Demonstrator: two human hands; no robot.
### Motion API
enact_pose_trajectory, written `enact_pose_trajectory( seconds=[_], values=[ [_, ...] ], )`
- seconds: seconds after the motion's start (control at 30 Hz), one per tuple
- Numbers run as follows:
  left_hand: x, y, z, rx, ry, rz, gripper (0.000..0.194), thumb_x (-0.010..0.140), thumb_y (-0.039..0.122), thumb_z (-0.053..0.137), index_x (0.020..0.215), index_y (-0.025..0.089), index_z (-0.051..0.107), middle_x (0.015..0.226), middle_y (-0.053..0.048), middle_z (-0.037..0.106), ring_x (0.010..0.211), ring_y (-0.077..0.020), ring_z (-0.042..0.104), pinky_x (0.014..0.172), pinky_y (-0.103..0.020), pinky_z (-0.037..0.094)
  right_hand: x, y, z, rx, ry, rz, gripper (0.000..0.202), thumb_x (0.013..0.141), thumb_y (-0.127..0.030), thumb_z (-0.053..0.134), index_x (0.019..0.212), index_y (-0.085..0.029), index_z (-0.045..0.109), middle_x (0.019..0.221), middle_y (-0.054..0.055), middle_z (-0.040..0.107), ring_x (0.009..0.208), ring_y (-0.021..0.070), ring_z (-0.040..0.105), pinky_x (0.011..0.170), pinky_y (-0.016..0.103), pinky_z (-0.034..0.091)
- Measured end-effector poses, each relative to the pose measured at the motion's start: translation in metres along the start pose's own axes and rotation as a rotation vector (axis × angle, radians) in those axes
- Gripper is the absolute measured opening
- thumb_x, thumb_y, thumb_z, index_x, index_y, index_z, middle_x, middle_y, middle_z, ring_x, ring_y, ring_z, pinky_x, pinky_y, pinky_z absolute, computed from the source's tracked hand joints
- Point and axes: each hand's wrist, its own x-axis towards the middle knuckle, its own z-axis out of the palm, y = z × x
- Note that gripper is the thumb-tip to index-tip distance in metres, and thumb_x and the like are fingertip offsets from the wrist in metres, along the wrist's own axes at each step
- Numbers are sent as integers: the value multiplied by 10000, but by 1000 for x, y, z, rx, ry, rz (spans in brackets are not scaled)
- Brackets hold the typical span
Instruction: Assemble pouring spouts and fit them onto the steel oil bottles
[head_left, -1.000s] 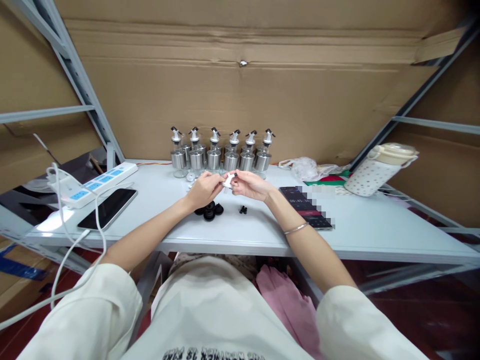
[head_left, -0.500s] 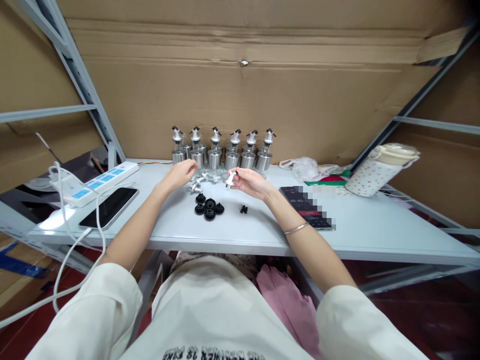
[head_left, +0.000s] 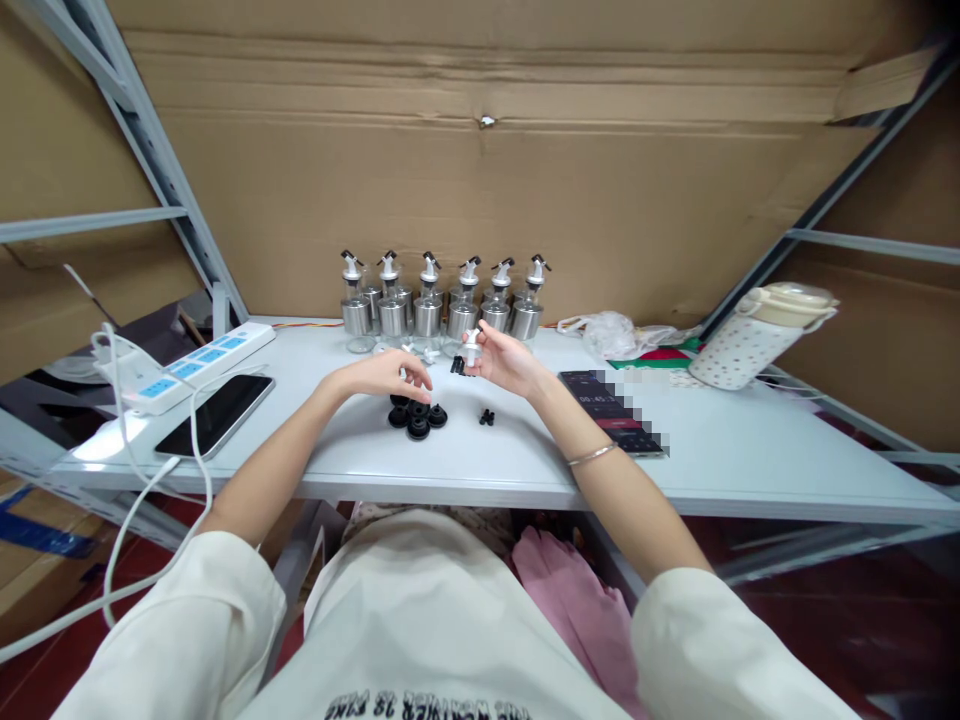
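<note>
My right hand (head_left: 510,362) pinches a white pourer spout (head_left: 472,346) upright above the table. Over the black caps (head_left: 418,427) hovers my left hand (head_left: 386,375), its fingers loosely curled and apart with nothing visible in them; it hides some of the caps. More white spouts (head_left: 430,354) lie behind that hand, partly covered by it. Small black tubes (head_left: 457,366) rest just left of my right hand. Nearer the front edge sits a little cluster of small black pieces (head_left: 487,416).
Several steel-and-glass oil bottles (head_left: 428,316) with pourers stand in rows at the back. A power strip (head_left: 202,365) and a phone (head_left: 217,414) lie left. To the right are another phone (head_left: 600,400), a plastic bag (head_left: 611,335) and a dotted tumbler (head_left: 739,345).
My left hand has moved from the white spouts toward me, over the black caps. My right hand has shifted slightly right and turned the spout more upright.
</note>
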Motion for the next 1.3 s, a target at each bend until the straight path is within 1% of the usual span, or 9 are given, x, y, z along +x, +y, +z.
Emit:
enact_pose_trajectory(
  seconds=[0.2, 0.33, 0.4, 0.53, 0.63, 0.7, 0.97, 1.2, 1.3],
  values=[
    [-1, 1, 0, -74, -98, -55, 387, 670, 513, 685, 871, 184, 720, 794, -32, 690, 732, -151, 614, 612, -219, 416, 1, -2, 0, 43, 71, 30, 330, 841, -510, 543, 764, -189, 516, 677, -40, 539, 489, 63, 423, 560, 234, 382],
    [-3, 5, -2, -106, -106, -53, 347, 626, 444, 737, 831, 165, 720, 768, -35, 688, 714, -150, 608, 631, -232, 439, 2, -2, 0, 79, 122, 27, 323, 839, -482, 562, 740, -181, 500, 650, -48, 546, 468, 59, 430, 548, 229, 375],
    [-4, 7, -3, -182, -38, -29, 332, 660, 428, 718, 853, 158, 712, 775, -43, 690, 711, -147, 611, 647, -241, 461, 3, -1, -1, 115, 137, 3, 329, 834, -467, 578, 706, -178, 487, 624, -47, 547, 466, 62, 448, 541, 230, 378],
    [-2, 8, -2, -445, 210, -41, 396, 738, 428, 656, 1008, 138, 651, 882, -80, 697, 767, -161, 641, 669, -265, 499, 4, 1, -1, 116, 162, -52, 345, 814, -449, 614, 661, -169, 483, 589, -29, 568, 501, 81, 538, 533, 221, 420],
    [5, 5, 6, -626, 393, -46, 420, 754, 458, 643, 1012, 127, 626, 920, -86, 689, 768, -157, 652, 726, -293, 516, 3, 1, 1, 62, 156, -25, 289, 834, -400, 606, 716, -143, 550, 629, 14, 632, 601, 126, 642, 577, 230, 484],
    [11, 3, 14, -764, 459, -36, 445, 732, 478, 667, 1000, 125, 619, 919, -77, 681, 751, -153, 658, 766, -313, 518, 2, 1, 2, 45, 135, -9, 254, 860, -356, 582, 765, -120, 588, 669, 38, 664, 665, 156, 681, 610, 243, 515],
    [18, -4, 28, -1157, 509, -58, 443, 685, 419, 748, 1008, 138, 635, 861, -55, 694, 801, -159, 668, 886, -362, 487, 4, 3, -6, 78, 67, -75, 217, 900, -322, 523, 836, -140, 621, 752, 37, 707, 710, 131, 694, 639, 225, 542],
    [18, -5, 28, -1250, 493, -48, 445, 643, 355, 795, 1016, 147, 666, 1008, -79, 695, 852, -166, 669, 954, -394, 462, 3, 4, -1, 41, 37, -59, 152, 869, -273, 577, 850, -128, 620, 765, 45, 709, 710, 115, 688, 647, 207, 547],
    [18, -9, 29, -1270, 496, -51, 446, 631, 335, 807, 1015, 153, 670, 999, -74, 697, 844, -160, 668, 954, -391, 463, 0, 1, 3, 38, 62, -50, 65, 824, -167, 612, 878, -131, 622, 764, 40, 714, 687, 106, 685, 633, 190, 548]
  ],
)
